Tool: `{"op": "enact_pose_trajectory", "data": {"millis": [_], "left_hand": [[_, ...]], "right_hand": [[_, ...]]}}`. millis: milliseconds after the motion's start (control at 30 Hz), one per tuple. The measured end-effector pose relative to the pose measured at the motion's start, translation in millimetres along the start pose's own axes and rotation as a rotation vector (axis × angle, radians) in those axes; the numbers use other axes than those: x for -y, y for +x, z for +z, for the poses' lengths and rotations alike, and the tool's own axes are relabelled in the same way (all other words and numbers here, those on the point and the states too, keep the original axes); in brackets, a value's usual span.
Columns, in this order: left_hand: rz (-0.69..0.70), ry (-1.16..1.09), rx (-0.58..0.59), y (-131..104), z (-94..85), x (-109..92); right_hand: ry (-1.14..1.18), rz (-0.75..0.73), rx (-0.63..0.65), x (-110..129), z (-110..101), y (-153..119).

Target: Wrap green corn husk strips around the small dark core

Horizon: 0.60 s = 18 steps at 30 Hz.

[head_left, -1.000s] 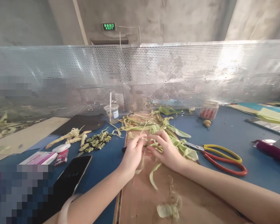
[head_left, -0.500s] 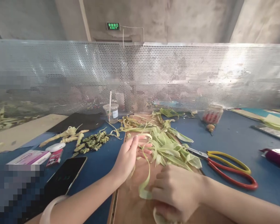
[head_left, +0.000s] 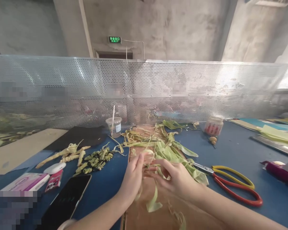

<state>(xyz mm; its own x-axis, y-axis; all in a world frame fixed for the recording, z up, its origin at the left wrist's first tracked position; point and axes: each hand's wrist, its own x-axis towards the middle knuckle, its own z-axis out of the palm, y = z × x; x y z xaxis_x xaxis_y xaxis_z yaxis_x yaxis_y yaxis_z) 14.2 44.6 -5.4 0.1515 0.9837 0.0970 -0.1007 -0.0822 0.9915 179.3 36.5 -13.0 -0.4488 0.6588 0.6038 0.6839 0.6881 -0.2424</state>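
Above the brown board (head_left: pixel 148 220), my left hand (head_left: pixel 134 175) is closed on a pale green leaf strip (head_left: pixel 154 203), whose loose end hangs down between the hands. My right hand (head_left: pixel 174 177) meets it from the right, its fingers bent at the same strip near the left fingertips. Exactly what the right fingers pinch is hidden. A heap of pale green husk leaves (head_left: pixel 169 153) lies just behind the hands, and a few scraps lie on the board in front.
Scissors (head_left: pixel 232 182) with red and yellow handles lie at right, near a jar (head_left: pixel 213 126). Leftward are a phone (head_left: pixel 67 201), dried green pieces (head_left: pixel 97 159), pale roots (head_left: pixel 67 151) and a plastic cup (head_left: pixel 114 127). A perforated metal screen (head_left: pixel 144 89) stands behind.
My right hand has moved up from the board to my left hand. The strip's free end now hangs between them. The view has tilted up slightly.
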Motion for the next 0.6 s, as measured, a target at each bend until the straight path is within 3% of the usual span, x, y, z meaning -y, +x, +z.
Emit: {"op": "enact_pose_trajectory", "data": {"millis": [133,233,400,600], "left_hand": [[0.144,0.109,0.009,-3.1,0.1,1.1],[0.162,0.122,-0.027,-1.4,-2.5,3.6],[0.030,0.013,-0.071,-6.1,-7.6,5.3],[-0.142,-0.182,-0.046,-19.0,-7.1,1.3]], "right_hand": [[0.124,0.124,0.084,12.0,14.5,16.4],[0.184,0.199,0.071,14.9,26.4,21.0],[0.313,0.184,-0.003,23.4,33.2,4.8],[0.597,0.286,-0.050,45.4,25.3,-10.8]]}}
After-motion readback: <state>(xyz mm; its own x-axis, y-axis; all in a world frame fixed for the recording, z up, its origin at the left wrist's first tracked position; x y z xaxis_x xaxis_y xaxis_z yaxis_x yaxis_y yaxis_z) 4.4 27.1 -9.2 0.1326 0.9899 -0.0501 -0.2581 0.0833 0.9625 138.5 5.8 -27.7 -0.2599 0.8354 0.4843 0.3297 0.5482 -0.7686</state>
